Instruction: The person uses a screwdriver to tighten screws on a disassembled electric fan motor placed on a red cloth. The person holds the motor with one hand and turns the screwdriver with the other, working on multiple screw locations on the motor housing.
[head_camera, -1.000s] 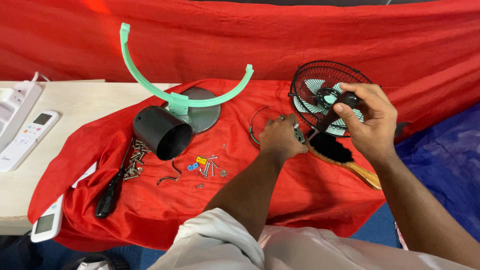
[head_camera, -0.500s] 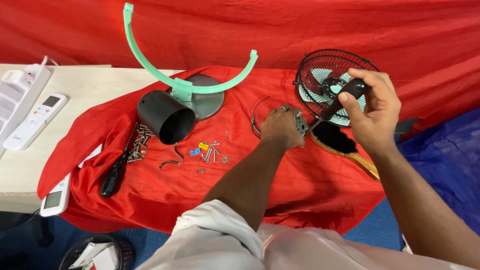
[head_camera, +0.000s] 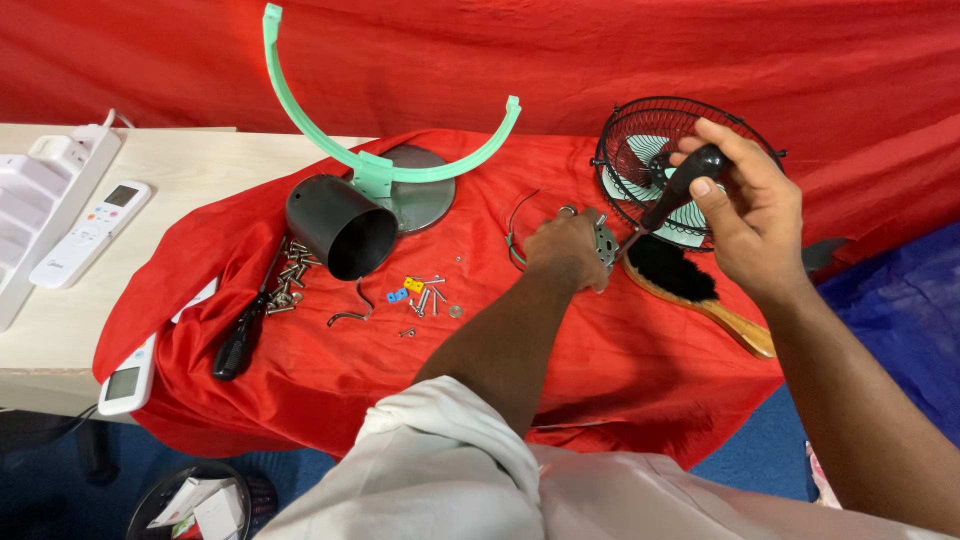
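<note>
My left hand (head_camera: 567, 250) grips a small metal bracket (head_camera: 603, 243) on the red cloth (head_camera: 640, 350). My right hand (head_camera: 745, 215) holds a black-handled screwdriver (head_camera: 682, 186) whose tip points down at that bracket. Just behind them stands a black wire fan guard (head_camera: 650, 130) with pale green blades inside. A wooden brush (head_camera: 690, 290) with black bristles lies under my right hand. A thin wire ring (head_camera: 515, 235) lies left of my left hand.
A black cylinder housing (head_camera: 340, 225) lies by a green curved bracket (head_camera: 385, 165) on a grey round base (head_camera: 420, 195). Loose screws (head_camera: 425, 295) and a second screwdriver (head_camera: 240, 340) lie on the cloth. Remote controls (head_camera: 90, 235) and a power strip (head_camera: 35, 205) sit at the left.
My right hand has tilted the screwdriver and brought it lower toward the bracket. My left hand has stayed on the bracket. The view has shifted slightly.
</note>
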